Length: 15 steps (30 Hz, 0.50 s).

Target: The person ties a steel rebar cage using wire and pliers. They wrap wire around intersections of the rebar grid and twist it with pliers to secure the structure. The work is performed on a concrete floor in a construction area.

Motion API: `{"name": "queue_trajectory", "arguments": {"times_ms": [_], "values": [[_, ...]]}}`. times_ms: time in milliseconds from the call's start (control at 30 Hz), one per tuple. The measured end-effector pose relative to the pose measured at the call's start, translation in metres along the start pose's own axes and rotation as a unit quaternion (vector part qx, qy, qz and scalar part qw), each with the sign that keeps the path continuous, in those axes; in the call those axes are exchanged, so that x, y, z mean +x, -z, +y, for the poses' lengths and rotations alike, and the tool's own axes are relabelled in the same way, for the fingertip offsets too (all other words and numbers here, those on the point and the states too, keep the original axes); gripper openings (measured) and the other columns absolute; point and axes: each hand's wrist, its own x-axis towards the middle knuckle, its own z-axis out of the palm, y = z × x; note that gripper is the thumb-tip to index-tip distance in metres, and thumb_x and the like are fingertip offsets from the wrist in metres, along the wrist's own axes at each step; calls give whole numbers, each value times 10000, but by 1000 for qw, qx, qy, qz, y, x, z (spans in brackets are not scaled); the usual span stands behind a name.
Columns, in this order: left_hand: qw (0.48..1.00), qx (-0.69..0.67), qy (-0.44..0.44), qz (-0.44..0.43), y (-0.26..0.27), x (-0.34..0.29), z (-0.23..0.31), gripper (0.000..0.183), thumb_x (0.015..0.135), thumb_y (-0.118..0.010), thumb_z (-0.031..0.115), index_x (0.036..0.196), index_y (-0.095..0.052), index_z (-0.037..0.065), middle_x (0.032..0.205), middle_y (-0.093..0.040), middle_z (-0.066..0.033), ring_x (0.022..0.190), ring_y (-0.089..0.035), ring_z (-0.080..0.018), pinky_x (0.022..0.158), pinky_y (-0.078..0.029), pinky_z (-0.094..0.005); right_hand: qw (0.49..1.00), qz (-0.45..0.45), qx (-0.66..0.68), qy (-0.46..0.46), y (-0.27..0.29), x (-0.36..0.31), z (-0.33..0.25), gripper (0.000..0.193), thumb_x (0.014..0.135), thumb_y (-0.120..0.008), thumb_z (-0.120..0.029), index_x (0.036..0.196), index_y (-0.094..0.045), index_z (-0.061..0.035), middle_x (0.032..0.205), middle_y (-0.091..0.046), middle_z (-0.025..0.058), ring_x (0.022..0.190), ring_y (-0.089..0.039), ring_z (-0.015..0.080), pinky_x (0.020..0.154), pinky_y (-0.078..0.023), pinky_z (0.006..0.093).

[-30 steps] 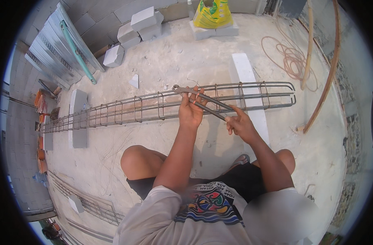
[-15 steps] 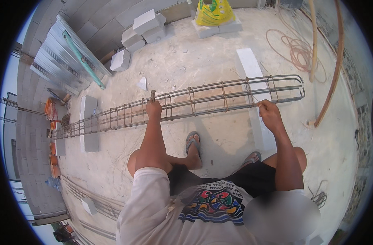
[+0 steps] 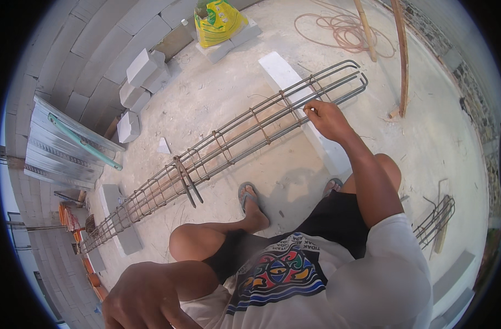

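Note:
A long rebar cage (image 3: pixel 250 123), with square stirrups around its bars, runs diagonally across the head view from lower left to upper right. My right hand (image 3: pixel 328 119) is closed in a pinch at the near side of the cage by its right end; anything between the fingertips is too small to name. A pair of pincers (image 3: pixel 186 181) hangs on the middle of the cage, handles toward me, with no hand on it. My left hand (image 3: pixel 143 299) is raised close at the lower left, away from the cage; its fingertips run out of the picture.
A white block (image 3: pixel 278 71) supports the cage's right end, and another block (image 3: pixel 124 236) its left part. Beyond are stacked blocks (image 3: pixel 143 74), a yellow sack (image 3: pixel 217 24), a coiled hose (image 3: pixel 338 27) and wooden poles (image 3: pixel 401 60). Bent rebar (image 3: pixel 437 219) lies at right.
My left hand has let go of the pincers, leaving them on the cage, and come back toward my body. My right hand remains by the cage's right end. The whole view has turned.

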Motion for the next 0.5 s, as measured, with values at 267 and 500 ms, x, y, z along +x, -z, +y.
{"name": "queue_trajectory", "arguments": {"times_ms": [267, 500], "values": [[996, 11, -87, 2, -10, 83, -31, 159, 884, -549, 37, 741, -617, 33, 615, -483, -21, 525, -476, -157, 839, -517, -536, 1000, 2, -1, -10, 8, -14, 9, 237, 937, -538, -203, 1048, -674, -44, 915, -690, 203, 905, -647, 391, 815, -492, 471], [994, 17, -36, -106, -16, 97, -40, 175, 925, -550, 121, 831, -647, 9, 674, -584, -99, 600, -575, -212, 862, -492, -599, 1000, -2, -14, 2, 16, -19, 17, 241, 944, -530, -206, 1038, -677, -39, 906, -688, 207, 906, -649, 390, 816, -493, 470]]}}
